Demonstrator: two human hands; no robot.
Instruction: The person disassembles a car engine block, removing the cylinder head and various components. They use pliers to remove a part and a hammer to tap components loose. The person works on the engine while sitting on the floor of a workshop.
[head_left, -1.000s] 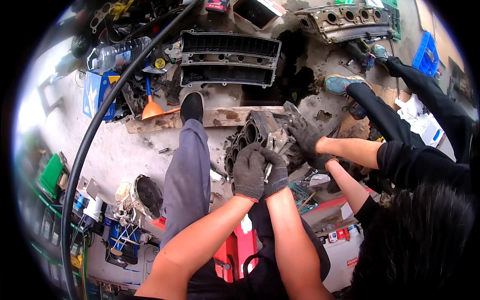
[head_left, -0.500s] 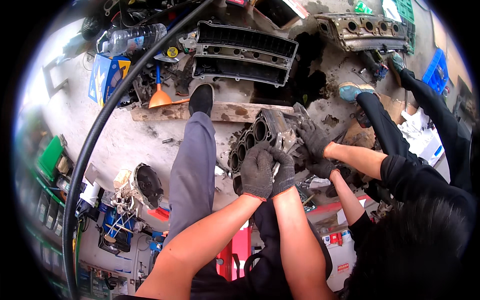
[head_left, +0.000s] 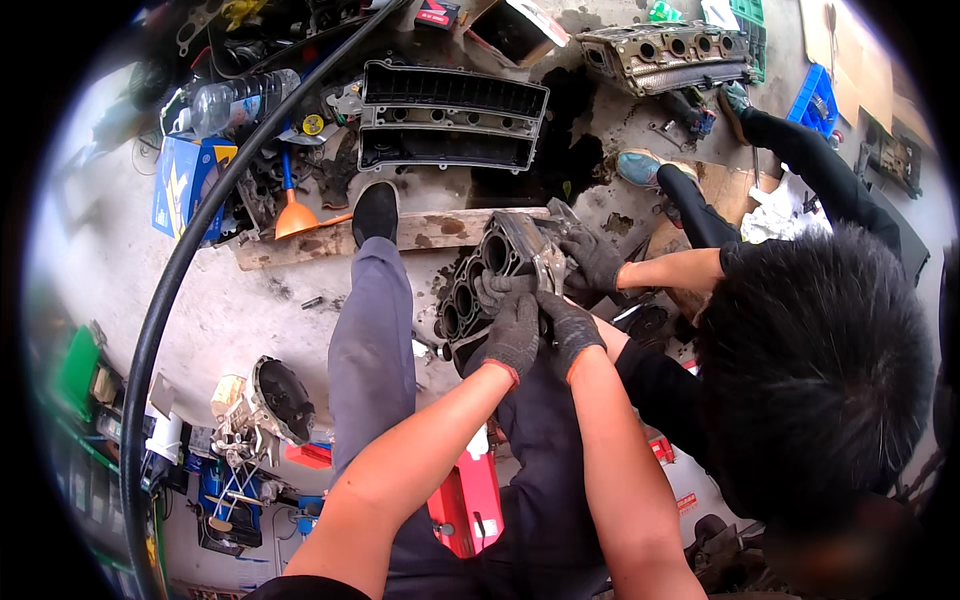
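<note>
A dark, greasy engine block with a row of round cylinder bores stands tilted on the concrete floor, just past my knees. My left hand, in a dark glove, grips its near edge. Pressed against the same edge beside it is my gloved right hand. A co-worker crouches on my right, and their gloved hand holds the block's far right side. My left leg in grey trousers stretches forward, its black shoe resting by a wooden plank.
A black valve cover and a cylinder head lie farther out. An orange funnel, a blue box, a thick black hose, a gearbox part and a red stool surround me.
My view has shifted, so the block and hands sit slightly higher and more central. The co-worker's head has moved in at the right. Both my hands stay on the block.
</note>
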